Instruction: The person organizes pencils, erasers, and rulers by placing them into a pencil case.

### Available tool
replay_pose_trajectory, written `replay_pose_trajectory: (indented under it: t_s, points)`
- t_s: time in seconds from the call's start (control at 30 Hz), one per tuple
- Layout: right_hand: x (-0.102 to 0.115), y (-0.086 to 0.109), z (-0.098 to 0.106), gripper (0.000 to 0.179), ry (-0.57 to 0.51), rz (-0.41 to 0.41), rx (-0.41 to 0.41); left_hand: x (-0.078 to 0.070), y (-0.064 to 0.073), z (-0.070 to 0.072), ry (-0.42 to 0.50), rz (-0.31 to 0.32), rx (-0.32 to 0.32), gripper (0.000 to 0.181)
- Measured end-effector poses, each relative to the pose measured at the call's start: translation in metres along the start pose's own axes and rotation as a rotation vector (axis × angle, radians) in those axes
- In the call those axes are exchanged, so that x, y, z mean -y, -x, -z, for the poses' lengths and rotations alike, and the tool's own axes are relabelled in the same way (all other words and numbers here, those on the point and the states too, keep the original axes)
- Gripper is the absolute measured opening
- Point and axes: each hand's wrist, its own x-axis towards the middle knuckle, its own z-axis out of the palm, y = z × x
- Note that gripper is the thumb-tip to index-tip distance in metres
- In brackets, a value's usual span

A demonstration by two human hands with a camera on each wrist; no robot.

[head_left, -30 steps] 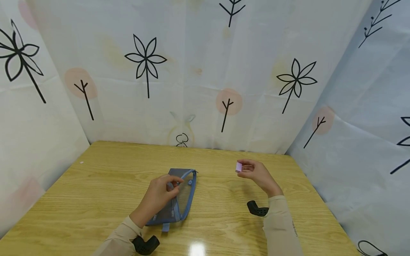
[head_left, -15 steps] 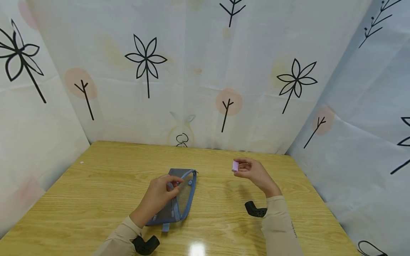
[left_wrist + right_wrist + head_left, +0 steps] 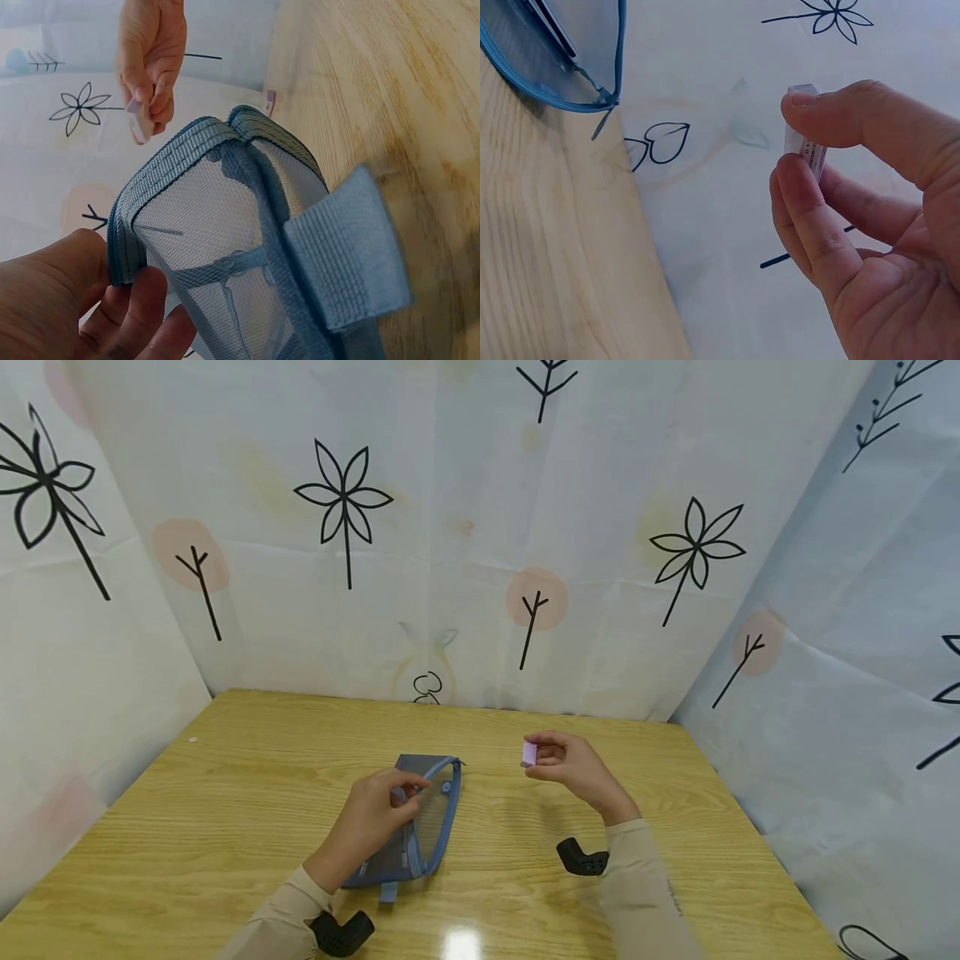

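A blue-grey mesh zip pouch (image 3: 437, 822) lies on the table with its zipped mouth open to the right. My left hand (image 3: 366, 817) holds the edge of that mouth; in the left wrist view, thumb and fingers pinch the blue rim (image 3: 129, 244). To the right of the pouch and above the table, my right hand (image 3: 573, 770) pinches a small lilac and white block, seemingly an eraser (image 3: 528, 753), between thumb and fingertips. Small print shows on its side in the right wrist view. A dark slim strip (image 3: 555, 28) shows at the pouch, its kind unclear.
The wooden table (image 3: 300, 735) is bounded by patterned cloth (image 3: 427, 527) behind and at both sides. A tiny pale scrap (image 3: 192, 740) lies near the back left edge. Black camera mounts (image 3: 582, 857) hang from both wrists.
My right hand has moved left with the eraser, nearer to the pouch. The left hand and the pouch have stayed in place.
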Motion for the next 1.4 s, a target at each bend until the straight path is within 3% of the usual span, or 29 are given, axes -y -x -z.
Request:
replay_pose_trajectory:
  t_s: [0.63,1.4]
  points:
    - [0.006,-0.009,-0.025,0.052,0.032,0.019,0.063,0.001,-0.002,0.001,0.004,0.002,0.007,0.021]
    - [0.006,-0.015,-0.07,0.049,0.052,0.067,0.152,0.0,-0.002,0.0,-0.003,0.01,-0.005,0.021]
